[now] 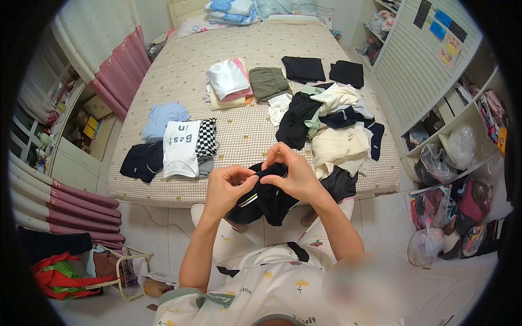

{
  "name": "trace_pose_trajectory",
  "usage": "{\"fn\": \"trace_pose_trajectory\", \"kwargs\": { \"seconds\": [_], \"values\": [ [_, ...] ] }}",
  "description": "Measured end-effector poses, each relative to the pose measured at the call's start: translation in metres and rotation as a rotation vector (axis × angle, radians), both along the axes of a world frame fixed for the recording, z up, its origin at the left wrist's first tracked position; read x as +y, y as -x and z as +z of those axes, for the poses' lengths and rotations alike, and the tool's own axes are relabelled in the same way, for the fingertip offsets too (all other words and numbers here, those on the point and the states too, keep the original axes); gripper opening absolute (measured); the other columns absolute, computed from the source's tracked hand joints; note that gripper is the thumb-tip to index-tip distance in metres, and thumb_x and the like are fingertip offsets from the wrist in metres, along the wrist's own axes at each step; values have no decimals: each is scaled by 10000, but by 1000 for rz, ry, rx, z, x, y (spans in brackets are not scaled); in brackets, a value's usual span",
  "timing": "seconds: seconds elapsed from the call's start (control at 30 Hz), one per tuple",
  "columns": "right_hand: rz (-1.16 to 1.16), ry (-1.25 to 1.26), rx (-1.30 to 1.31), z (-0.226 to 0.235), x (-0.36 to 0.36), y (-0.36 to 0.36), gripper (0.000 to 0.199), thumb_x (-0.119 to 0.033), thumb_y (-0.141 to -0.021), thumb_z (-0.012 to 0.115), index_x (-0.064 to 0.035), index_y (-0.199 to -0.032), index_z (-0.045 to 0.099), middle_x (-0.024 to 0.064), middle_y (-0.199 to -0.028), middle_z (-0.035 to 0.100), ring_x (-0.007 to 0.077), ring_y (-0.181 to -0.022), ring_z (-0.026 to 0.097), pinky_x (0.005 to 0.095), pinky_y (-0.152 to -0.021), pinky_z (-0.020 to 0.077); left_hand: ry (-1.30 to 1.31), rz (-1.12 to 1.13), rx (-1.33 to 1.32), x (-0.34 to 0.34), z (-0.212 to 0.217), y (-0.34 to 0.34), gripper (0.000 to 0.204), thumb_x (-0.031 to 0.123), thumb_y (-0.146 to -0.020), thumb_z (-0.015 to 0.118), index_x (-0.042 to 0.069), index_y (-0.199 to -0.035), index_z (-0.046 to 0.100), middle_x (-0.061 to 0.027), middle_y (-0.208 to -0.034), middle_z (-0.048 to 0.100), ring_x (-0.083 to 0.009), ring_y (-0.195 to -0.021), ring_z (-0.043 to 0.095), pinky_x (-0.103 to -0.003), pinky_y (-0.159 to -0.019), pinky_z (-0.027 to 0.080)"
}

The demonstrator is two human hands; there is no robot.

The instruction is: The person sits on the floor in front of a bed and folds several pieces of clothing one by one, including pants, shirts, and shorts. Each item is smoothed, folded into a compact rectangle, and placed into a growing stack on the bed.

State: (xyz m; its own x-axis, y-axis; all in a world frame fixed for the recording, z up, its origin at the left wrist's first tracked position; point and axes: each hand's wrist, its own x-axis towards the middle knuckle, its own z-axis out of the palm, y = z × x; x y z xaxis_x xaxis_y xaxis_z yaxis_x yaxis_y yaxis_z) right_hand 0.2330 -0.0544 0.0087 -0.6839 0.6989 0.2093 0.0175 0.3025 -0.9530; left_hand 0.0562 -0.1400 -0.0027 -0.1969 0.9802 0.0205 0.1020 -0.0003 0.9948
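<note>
Black striped garment (pixel 272 202), hanging just before the checked bedspread (pixel 239 142), looks light, soft and limp, probably best held by its upper edge, where left hand (pixel 224 189) and right hand (pixel 296 178) each pinch it narrowly.

checked bed (pixel 239 130) | pale tiled floor (pixel 380 233) | left: pink-and-white curtains (pixel 122 68) | right: white slatted door (pixel 413 76)

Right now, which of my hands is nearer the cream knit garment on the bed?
Right: your right hand is just left of the cream knit garment and nearer your body; your left hand is farther left.
</note>
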Motion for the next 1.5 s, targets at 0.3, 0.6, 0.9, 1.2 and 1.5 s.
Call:
{"fn": "trace_pose_trajectory", "kwargs": {
  "seconds": [0.3, 0.6, 0.9, 1.2, 1.5],
  "values": [
    [-66, -590, -87, -8, -9, 5, 369, 37, -713, 723, -80, -942, 459, 9, -852, 601, 187, -784, 577, 357, -910, 241, 102, -117, -20, 4, -5, 15, 92, 50, -771, 720, -15, -834, 703, 8, -720, 654, -22, -629, 561, -163, -567, 444],
    [128, -48, -64, -8, 13, 0, 164, -66, -802, 704, 27, -919, 637, 85, -824, 669, 139, -749, 641, 272, -717, 488, 23, -218, 203, 10, 10, 25, 100, 10, -764, 702, -24, -858, 689, -7, -753, 657, -41, -641, 575, -172, -584, 467],
    [27, 385, 18, -35, 7, -3, 190, -150, -837, 688, 35, -882, 690, 62, -803, 684, 89, -713, 619, 244, -637, 489, -294, -30, 526, 6, 6, 13, 236, 75, -683, 797, 5, -888, 703, -64, -764, 674, -128, -712, 632, -238, -673, 488],
    [125, 177, -207, -35, 4, 0, 151, -142, -778, 677, 2, -824, 676, 7, -649, 628, 51, -597, 547, 219, -573, 446, -186, -203, 561, 2, 3, 18, 181, 44, -655, 802, 18, -800, 697, -73, -754, 647, -160, -651, 575, -260, -605, 446],
    [-250, 486, 219, -21, 31, -2, 126, -138, -897, 625, -17, -863, 622, -56, -652, 582, -5, -538, 447, 151, -488, 307, -23, -22, 443, 7, 20, -11, 398, 201, -729, 799, 20, -1022, 600, -99, -889, 659, -205, -852, 639, -330, -772, 508]
  ]
}}
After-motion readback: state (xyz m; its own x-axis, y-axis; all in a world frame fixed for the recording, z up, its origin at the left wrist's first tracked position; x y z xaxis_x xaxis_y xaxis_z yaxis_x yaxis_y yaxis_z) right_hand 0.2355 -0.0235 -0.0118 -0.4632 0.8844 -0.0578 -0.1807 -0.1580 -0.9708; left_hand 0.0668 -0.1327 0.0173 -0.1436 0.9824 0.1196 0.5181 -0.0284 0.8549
